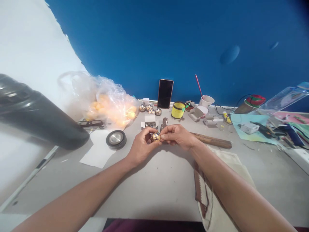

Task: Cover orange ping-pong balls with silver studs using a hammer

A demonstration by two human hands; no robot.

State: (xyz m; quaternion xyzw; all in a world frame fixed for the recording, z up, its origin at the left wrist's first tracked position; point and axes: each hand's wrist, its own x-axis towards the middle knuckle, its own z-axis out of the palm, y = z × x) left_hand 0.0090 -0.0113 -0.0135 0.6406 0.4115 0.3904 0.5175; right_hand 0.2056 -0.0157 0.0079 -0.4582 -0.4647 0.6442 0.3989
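Between my two hands, above the middle of the table, is a small orange ball (pixel 155 136) dotted with shiny and dark spots. The fingers of my left hand (pixel 143 145) are closed around its left side. My right hand (pixel 177 137) pinches at its right side; whether a small piece sits between those fingertips is hidden. Just behind the hands stands an open small white box (pixel 150 121) with dark metallic pieces in it. A hammer (pixel 211 140) lies behind my right hand, its head showing above the fingers. Several similar studded balls (pixel 158 111) rest farther back.
A clear bag of orange balls (pixel 113 106), a dark cylinder (pixel 41 112) and a round black-rimmed dish (pixel 116 139) are at left. A phone (pixel 165 93), yellow tub (pixel 178 110) and paper cup (pixel 207 101) stand behind. Folded cloth (pixel 227 161) lies under my right forearm.
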